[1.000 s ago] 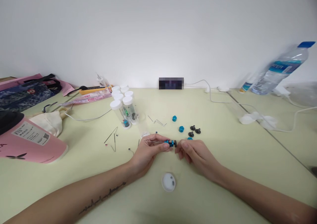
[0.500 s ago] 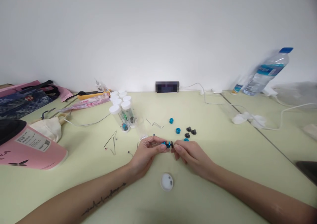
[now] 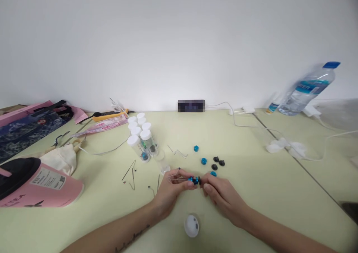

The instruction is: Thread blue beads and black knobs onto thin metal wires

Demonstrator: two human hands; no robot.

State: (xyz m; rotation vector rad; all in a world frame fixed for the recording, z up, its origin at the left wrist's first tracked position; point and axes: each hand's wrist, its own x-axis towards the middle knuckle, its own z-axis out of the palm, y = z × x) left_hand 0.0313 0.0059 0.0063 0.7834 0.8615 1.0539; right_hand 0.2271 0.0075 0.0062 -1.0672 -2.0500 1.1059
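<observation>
A small blue-and-black assembly (image 3: 193, 180) with thin metal rods running back from it is pinched between the thumb and fingers of my left hand (image 3: 171, 190). At its right end sits a black disc-headed piece (image 3: 199, 180), and my right hand (image 3: 223, 195) has its fingertips closed on that end. Just beyond the right hand lie several blue knob-like pieces (image 3: 204, 161) and several black disc-headed pieces (image 3: 214, 167). A white cap (image 3: 191, 225) with dark spots rests on the table in front of both hands. Behind my left hand there is a clear tube (image 3: 162, 163).
Several white-capped clear tubes (image 3: 145, 134) stand to the left, with thin bent rods (image 3: 133, 179) nearby. A pink cup (image 3: 67, 186) is at far left. A blurred-screen device (image 3: 191, 106) leans on the wall. A water bottle (image 3: 307, 91) and white cables (image 3: 246, 126) are at right.
The whole scene sits lower in the picture as the camera has tilted up slightly. Both hands keep their hold on the blue-and-black assembly, with little visible change between them.
</observation>
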